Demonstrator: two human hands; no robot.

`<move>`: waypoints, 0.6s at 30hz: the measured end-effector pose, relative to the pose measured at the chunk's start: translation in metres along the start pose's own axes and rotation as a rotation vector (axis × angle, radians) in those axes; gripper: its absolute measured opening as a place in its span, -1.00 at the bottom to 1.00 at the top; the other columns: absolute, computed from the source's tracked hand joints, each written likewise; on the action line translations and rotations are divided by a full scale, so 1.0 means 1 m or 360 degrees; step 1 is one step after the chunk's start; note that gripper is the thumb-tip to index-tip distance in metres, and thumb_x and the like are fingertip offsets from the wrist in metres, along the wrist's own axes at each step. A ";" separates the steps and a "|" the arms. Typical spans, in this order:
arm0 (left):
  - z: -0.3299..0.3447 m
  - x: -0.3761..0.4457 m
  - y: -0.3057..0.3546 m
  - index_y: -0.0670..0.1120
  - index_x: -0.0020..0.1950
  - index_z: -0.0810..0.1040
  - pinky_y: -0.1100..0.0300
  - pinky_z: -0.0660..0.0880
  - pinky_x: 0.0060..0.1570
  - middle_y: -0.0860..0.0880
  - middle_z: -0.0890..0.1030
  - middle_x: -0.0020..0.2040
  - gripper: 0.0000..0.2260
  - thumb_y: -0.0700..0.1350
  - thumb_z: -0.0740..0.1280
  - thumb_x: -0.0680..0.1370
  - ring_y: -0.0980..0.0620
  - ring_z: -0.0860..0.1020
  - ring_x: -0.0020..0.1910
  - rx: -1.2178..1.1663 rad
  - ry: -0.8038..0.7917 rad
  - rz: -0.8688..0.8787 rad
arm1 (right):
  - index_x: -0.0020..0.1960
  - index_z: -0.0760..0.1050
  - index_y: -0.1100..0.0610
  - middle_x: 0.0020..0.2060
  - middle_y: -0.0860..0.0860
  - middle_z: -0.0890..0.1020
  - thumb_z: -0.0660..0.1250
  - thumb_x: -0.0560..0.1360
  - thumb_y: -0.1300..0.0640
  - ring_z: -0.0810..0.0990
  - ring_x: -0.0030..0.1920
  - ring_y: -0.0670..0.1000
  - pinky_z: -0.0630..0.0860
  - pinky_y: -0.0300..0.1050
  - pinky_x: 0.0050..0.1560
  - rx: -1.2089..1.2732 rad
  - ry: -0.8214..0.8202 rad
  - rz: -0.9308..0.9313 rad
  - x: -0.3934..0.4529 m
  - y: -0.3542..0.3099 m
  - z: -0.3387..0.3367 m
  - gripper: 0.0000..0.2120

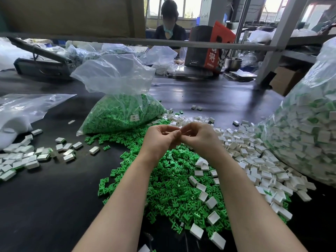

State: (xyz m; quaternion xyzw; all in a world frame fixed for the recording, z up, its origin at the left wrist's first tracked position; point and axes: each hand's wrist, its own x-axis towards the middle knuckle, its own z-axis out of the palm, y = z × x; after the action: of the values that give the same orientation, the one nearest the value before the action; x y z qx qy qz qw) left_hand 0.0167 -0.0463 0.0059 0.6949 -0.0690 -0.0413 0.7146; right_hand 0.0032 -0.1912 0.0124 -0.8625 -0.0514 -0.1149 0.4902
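Our left hand and right hand meet fingertip to fingertip, fingers curled inward. Whatever sits between them is hidden, so we cannot tell the grip. Both hover over the green clips, which are heaped on the table. White caps are piled just right, touching the clips. A bag of clips lies behind.

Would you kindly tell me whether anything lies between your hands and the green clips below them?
Nothing visible does. The left hand and right hand meet fingertip to fingertip in the air above the green clips. The clip bag sits behind them and the big bag to the right, both aside.
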 end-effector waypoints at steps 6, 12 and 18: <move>-0.016 0.005 -0.005 -0.17 -0.07 0.64 0.27 0.59 -0.22 -0.06 0.70 -0.25 -0.89 -0.34 0.43 0.46 0.08 0.66 -0.25 -0.0103 0.0104 -0.0007 | 0.00 0.61 0.06 -0.13 -0.05 0.66 0.46 0.47 0.12 0.63 -0.10 -0.04 0.61 -0.15 -0.01 -0.0681 -0.0274 0.0066 -0.003 0.006 0.005 -0.88; -0.024 0.005 -0.005 -0.15 -0.10 0.62 0.24 0.61 -0.16 -0.04 0.70 -0.24 -0.86 -0.33 0.47 0.41 0.06 0.66 -0.22 -0.0246 0.0045 -0.0033 | 0.00 0.63 -0.03 0.02 -0.01 0.67 0.49 0.44 0.03 0.60 0.03 0.02 0.58 0.03 0.12 -0.0939 -0.0298 0.0083 -0.004 0.002 0.012 -0.85; -0.021 0.005 -0.007 -0.13 -0.11 0.62 0.33 0.54 -0.28 0.01 0.65 -0.26 -0.87 -0.31 0.47 0.43 0.14 0.57 -0.29 -0.0151 0.0070 -0.0059 | 0.00 0.63 0.11 -0.08 0.03 0.68 0.36 0.54 0.08 0.62 -0.05 0.04 0.59 0.02 0.10 -0.0999 -0.0179 0.0027 -0.004 0.003 0.017 -0.87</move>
State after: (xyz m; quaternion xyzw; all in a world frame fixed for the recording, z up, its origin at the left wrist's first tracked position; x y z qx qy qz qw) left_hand 0.0248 -0.0269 -0.0010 0.6622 -0.0384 -0.0424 0.7471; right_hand 0.0027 -0.1785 0.0003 -0.9770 -0.0331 -0.0731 0.1977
